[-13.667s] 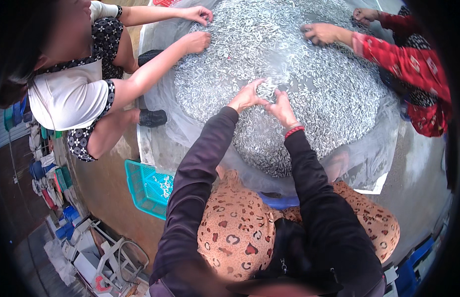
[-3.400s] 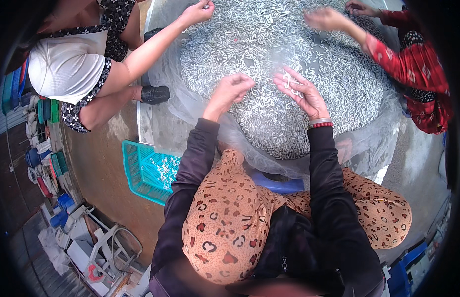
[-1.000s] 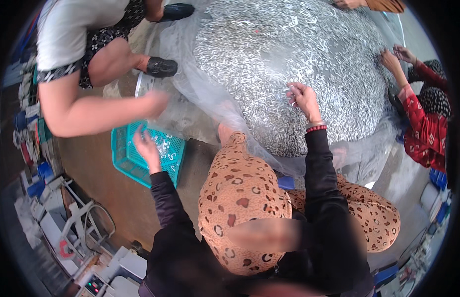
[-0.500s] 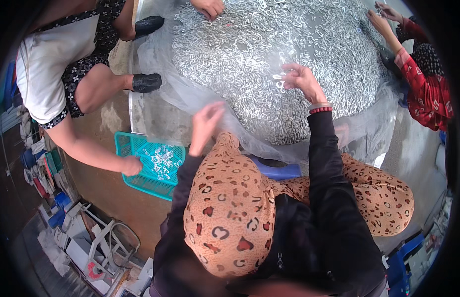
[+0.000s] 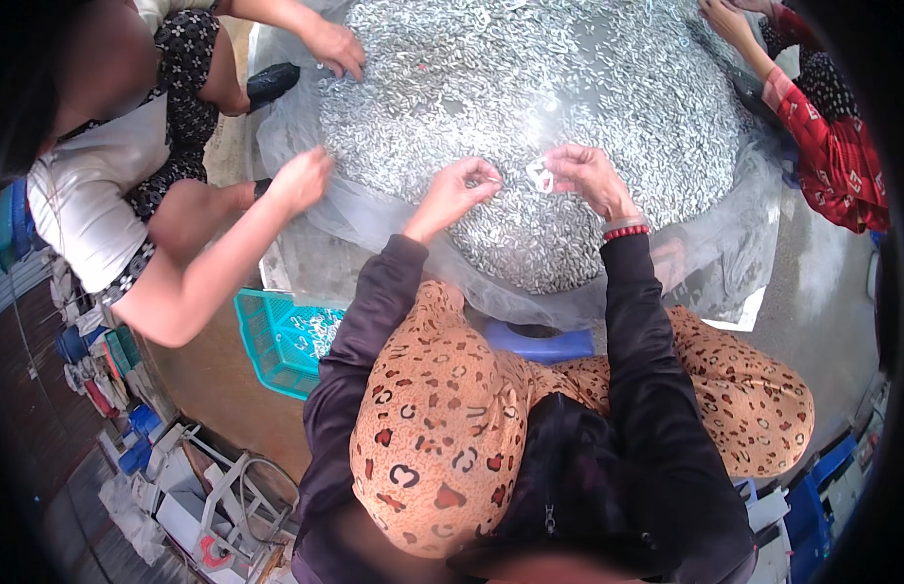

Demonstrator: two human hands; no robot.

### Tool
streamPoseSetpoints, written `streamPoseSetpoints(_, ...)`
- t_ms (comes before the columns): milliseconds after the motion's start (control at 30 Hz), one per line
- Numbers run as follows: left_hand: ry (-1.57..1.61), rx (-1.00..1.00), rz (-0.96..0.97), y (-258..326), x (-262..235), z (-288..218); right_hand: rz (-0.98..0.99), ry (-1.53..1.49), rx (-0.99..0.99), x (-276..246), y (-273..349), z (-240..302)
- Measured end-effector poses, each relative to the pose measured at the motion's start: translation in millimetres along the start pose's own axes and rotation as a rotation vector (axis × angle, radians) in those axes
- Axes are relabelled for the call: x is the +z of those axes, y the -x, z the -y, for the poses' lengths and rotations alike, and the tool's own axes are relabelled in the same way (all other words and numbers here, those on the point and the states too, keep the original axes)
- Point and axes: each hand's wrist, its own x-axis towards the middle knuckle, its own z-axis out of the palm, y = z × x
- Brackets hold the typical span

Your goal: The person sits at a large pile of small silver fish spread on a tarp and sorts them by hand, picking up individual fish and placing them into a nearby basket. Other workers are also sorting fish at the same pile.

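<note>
A wide heap of small silvery-white pieces (image 5: 530,238) lies spread on pale sheer netting (image 5: 369,209). Over its near side, my right hand (image 5: 593,180), with bracelets at the wrist, pinches a few white curled loops (image 5: 541,176). They dangle from the fingertips toward my other hand. Just left of them my left hand (image 5: 457,195) is closed in a pinch, thumb against fingers. Whatever sits between those fingertips is too small to make out. Both hands hover slightly apart above the heap.
A teal plastic basket (image 5: 267,346) holding white loops sits left of my knee, partly behind my sleeve. A co-worker's hands (image 5: 306,180) are at the heap's left edge; another person's hands (image 5: 729,24) work at far right. A blue stool (image 5: 540,343) shows between my legs.
My left hand has moved right and up from above my knee to the heap, its fingers now pinched. My right hand stays close by. The left co-worker's near hand has left the basket for the heap.
</note>
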Motion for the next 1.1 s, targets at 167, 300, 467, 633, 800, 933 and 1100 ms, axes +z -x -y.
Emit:
streamPoseSetpoints(167,1.045,-0.115,-0.008,5,-1,-4,0.025,-0.493,-0.026,16,0,-5)
streamPoseSetpoints(300,0.799,-0.228,-0.060,-23,-11,-12,0.134,-0.765,-0.137,34,6,18)
streamPoseSetpoints(467,-0.901,0.119,-0.356,-52,-11,0,0.180,-0.604,-0.148,30,10,29)
streamPoseSetpoints(633,-1.232,0.098,-0.237,-49,3,13,-0.172,0.155,-0.205,2,4,10)
streamPoseSetpoints(800,-1.084,0.180,-0.135,-34,-13,14,-0.414,1.217,-0.110,4,1,-56)
streamPoseSetpoints(933,-0.903,0.103,-0.376,-24,-33,3,-0.290,1.077,-0.171,16,-7,-70)
streamPoseSetpoints(1100,-0.858,-0.001,-0.295,-31,-42,-14,-0.213,0.830,-0.183,32,-4,-14)
